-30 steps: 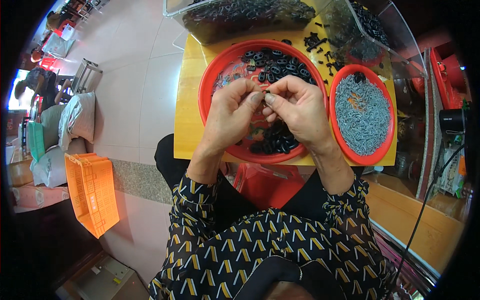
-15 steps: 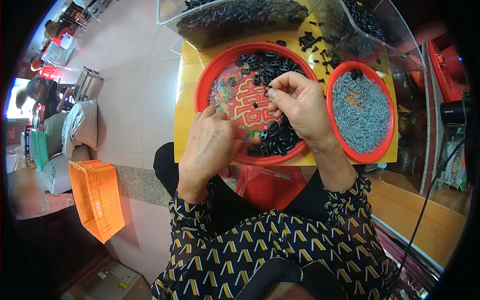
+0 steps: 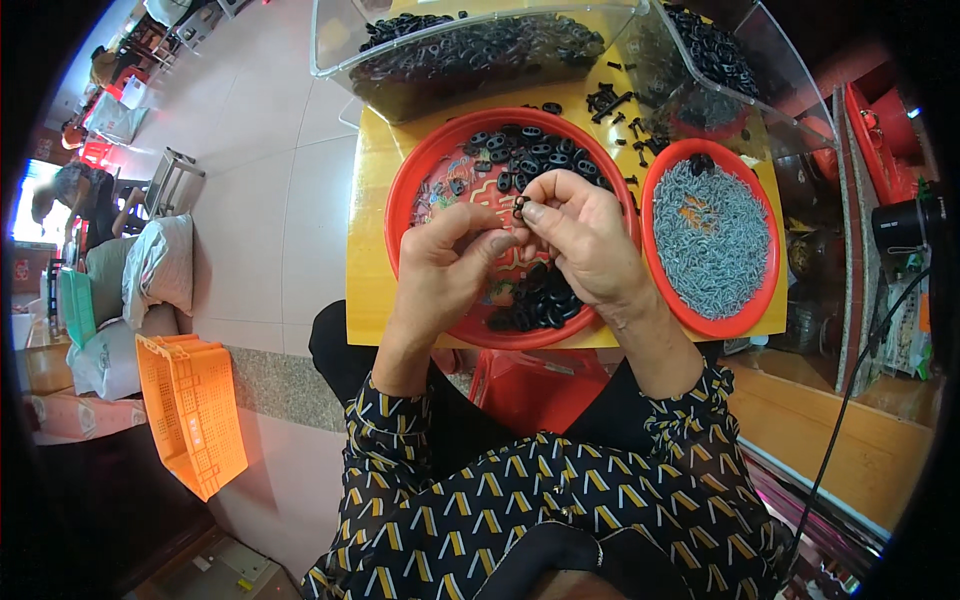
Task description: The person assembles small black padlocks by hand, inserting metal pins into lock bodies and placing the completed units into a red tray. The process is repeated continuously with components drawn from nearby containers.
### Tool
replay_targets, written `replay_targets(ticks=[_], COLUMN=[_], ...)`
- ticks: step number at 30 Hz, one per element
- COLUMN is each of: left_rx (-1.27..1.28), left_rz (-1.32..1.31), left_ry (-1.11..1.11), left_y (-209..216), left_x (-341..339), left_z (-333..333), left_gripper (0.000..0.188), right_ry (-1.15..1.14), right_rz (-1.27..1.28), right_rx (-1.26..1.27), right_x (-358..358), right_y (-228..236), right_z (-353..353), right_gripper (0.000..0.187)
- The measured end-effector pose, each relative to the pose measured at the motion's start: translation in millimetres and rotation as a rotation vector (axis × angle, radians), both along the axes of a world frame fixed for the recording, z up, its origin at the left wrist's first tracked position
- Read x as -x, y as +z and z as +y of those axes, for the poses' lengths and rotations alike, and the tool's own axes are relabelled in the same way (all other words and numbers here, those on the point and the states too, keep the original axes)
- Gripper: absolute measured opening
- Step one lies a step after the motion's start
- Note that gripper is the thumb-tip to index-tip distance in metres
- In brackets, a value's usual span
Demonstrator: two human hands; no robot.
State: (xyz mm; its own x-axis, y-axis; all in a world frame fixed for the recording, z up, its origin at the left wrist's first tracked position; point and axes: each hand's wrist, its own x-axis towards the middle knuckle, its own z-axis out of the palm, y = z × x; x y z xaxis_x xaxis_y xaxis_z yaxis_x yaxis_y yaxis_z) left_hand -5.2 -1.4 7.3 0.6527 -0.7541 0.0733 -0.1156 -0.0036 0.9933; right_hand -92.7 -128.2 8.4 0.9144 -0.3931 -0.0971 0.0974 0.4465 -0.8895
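Note:
My right hand (image 3: 592, 245) pinches a small black plastic piece (image 3: 520, 206) between thumb and forefinger above the round red tray (image 3: 394, 225). Close beside it, my left hand (image 3: 445, 262) has thumb and forefinger pressed together; whatever sits between them is hidden. Black oval pieces with two holes (image 3: 548, 302) lie heaped in the near part of the tray, partly under my right hand. More black ovals (image 3: 540, 150) fill its far side. Tiny dark bits (image 3: 457, 187) are scattered over the tray's patterned bottom at the left.
To the right stands a red oval tray (image 3: 776, 240) of silvery screws (image 3: 710, 250). Behind are clear bins (image 3: 480, 55) full of black parts, with loose black pieces (image 3: 606, 100) on the yellow table (image 3: 365, 290). An orange crate (image 3: 195, 415) stands on the floor at left.
My left hand has risen from the tray's left side to meet my right hand, its fingers now pinched together. The right hand still holds a black piece, slightly lower and further left.

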Motion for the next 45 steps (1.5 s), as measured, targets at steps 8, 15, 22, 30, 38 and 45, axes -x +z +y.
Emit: replay_targets(ticks=[8,15,22,30,38,45], left_rx=[0.151,0.227,0.373,0.424,0.391,0.27], left_rz=[0.334,0.411,0.578,0.654,0.7,0.639], left_ry=[-0.045,0.004,0.039,0.017,-0.032,-0.022], left_y=[-3,-8,-7,-15,-9,-12], left_x=[-8,-6,-1,-6,-4,-9], left_z=[0,1,-1,0,2,4], left_gripper=[0.014,0.02,0.017,0.016,0.016,0.012], right_ry=[-0.088,-0.105,-0.077,-0.067,-0.031,-0.126], right_rz=[-0.021,-0.002,0.033,0.033,0.066,-0.001], right_rx=[0.029,0.143,0.099,0.059,0.035,0.171], right_x=[-1,-1,-1,0,1,-1], right_y=[6,3,4,2,2,3], right_z=[3,8,11,9,10,13], right_gripper=[0.007,0.006,0.007,0.008,0.007,0.007])
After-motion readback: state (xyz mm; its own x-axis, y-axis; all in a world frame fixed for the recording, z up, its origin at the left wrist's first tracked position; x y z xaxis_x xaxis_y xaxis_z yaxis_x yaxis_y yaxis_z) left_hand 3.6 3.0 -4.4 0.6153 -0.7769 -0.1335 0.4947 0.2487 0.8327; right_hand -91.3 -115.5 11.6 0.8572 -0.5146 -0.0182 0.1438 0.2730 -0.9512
